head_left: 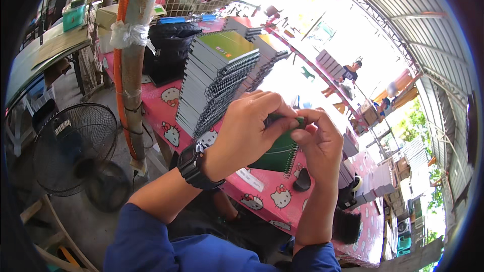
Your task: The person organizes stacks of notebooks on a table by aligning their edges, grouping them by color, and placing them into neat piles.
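A dark green spiral notebook (pixel 276 155) is partly hidden behind my hands, with its wire coil (pixel 291 161) along the right side. My left hand (pixel 252 128), with a black watch on the wrist, is closed with thumb and fingers pinching the notebook's upper end. Facing it, my right hand (pixel 321 143) is closed too, thumb and forefinger at the top corner by the coil. The exact spot between the fingertips is hidden. Just beyond my left hand rises a tall stack of spiral notebooks (pixel 194 88), a yellow-green cover on top.
The table has a pink cartoon-cat cloth (pixel 280 199). A black bag (pixel 171 45) sits behind the stack, beside a post (pixel 136 35). At right are a tape dispenser (pixel 349 191) and paper stacks (pixel 375 184). A fan (pixel 75 148) stands left; people (pixel 351 72) are farther off.
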Tool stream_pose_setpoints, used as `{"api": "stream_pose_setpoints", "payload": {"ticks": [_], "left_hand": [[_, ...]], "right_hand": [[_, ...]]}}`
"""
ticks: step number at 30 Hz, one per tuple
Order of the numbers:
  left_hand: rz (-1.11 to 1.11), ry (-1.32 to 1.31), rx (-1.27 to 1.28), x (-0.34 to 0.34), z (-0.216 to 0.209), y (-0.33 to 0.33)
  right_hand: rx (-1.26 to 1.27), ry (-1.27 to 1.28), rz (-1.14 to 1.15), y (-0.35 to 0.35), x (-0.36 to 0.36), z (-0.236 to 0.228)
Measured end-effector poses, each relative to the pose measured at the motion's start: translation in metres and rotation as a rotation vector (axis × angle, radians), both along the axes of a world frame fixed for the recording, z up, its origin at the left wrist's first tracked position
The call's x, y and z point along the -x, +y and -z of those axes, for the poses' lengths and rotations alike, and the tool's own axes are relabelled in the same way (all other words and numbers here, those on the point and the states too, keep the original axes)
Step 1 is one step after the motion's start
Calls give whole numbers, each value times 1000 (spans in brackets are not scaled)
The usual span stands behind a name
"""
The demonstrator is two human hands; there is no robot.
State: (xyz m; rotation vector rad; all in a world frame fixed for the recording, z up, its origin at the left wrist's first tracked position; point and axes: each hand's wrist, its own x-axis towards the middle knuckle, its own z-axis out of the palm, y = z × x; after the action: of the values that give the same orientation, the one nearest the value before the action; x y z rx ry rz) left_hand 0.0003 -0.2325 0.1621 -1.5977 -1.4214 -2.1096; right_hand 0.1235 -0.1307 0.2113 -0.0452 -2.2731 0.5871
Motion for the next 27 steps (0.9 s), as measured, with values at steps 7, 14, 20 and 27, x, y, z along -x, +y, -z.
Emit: {"api": "stream_pose_setpoints", "payload": {"ticks": [7, 14, 20, 27], "left_hand": [[51, -300, -147, 14, 3, -3], [-656, -34, 111, 135, -33, -19], [-477, -289, -82, 158, 4, 16], [-300, -499, -148, 158, 12, 28]], "right_hand": [[453, 474, -206, 20, 67, -38], [198, 308, 117, 62, 188, -19], [595, 348, -214, 88, 223, 42], [618, 328, -93, 70, 221, 49]]}}
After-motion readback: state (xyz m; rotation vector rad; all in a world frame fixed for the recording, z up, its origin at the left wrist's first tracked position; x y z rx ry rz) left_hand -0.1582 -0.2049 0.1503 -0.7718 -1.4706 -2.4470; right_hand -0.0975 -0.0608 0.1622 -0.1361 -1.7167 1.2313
